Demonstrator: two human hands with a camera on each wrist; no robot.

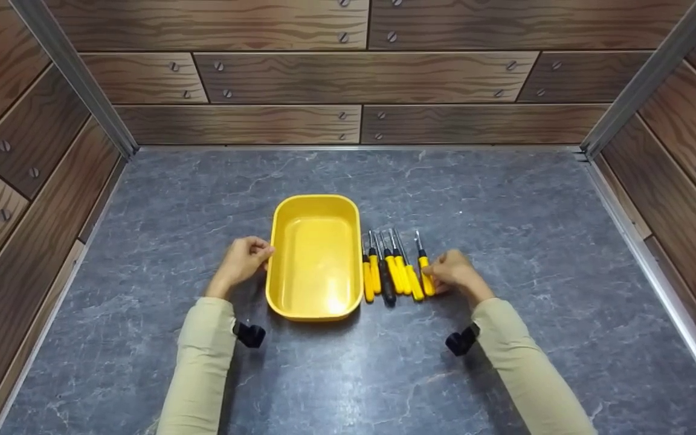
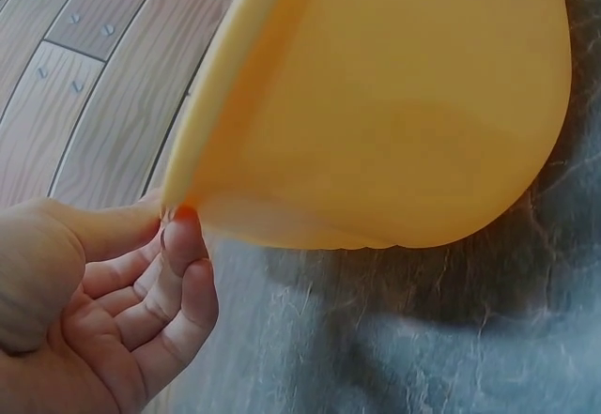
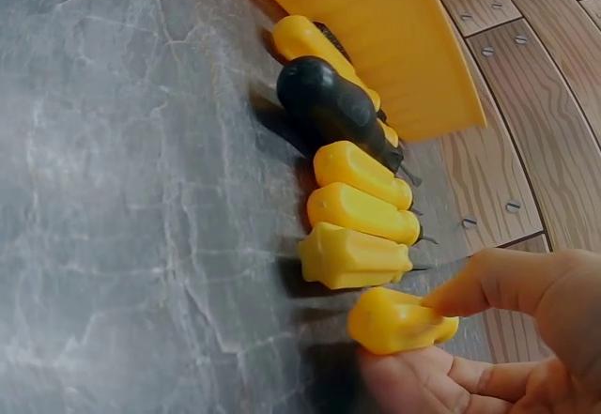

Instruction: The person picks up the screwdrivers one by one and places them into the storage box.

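A yellow plastic tray (image 1: 313,260) with nothing inside stands on the dark table. My left hand (image 1: 244,263) pinches its left rim between thumb and fingers, as the left wrist view also shows for the tray (image 2: 404,104). To the tray's right, several screwdrivers lie side by side, most with yellow handles and one with a black handle (image 1: 387,284). The rightmost yellow-handled screwdriver (image 1: 425,275) lies a little apart from the row. My right hand (image 1: 454,270) pinches its handle (image 3: 394,322) between thumb and fingers; its metal shaft points away from me.
Wood-patterned walls (image 1: 360,78) enclose the table (image 1: 505,205) at the back and both sides. Metal strips run along the edges. A small black device (image 1: 250,334) is strapped at the left wrist, another black device (image 1: 462,340) at the right.
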